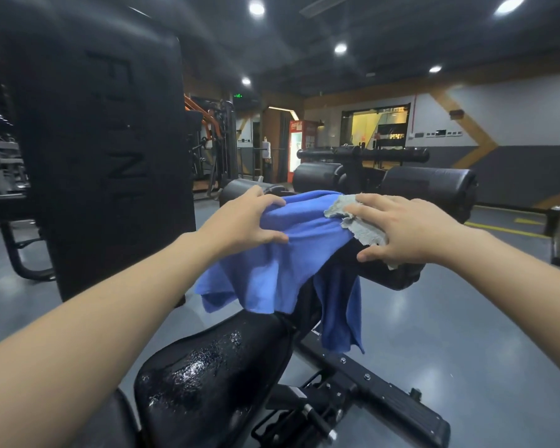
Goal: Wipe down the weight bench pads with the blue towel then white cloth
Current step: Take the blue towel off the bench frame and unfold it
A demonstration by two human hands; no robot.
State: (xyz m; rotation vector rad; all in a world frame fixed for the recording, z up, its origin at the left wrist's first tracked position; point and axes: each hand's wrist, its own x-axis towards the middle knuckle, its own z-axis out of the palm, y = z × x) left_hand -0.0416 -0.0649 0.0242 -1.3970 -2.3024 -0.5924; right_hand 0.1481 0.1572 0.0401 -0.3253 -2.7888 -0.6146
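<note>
A blue towel (282, 253) is draped over a black roller pad (392, 273) of the weight bench and hangs down on both sides. My left hand (243, 218) grips the towel's upper left part, fingers and thumb curled into the fabric. My right hand (401, 231) lies on a greyish-white cloth (359, 229) on top of the same roller, fingers spread over it and thumb at the pad's near side. Below, the black seat pad (207, 367) glistens with wet patches.
A tall black upright pad (104, 140) stands close on the left. Further rollers (430, 185) and a bar lie behind the towel. The bench's metal frame and foot plate (385, 402) run to the lower right. Grey floor surrounds the bench, with gym machines at the back left.
</note>
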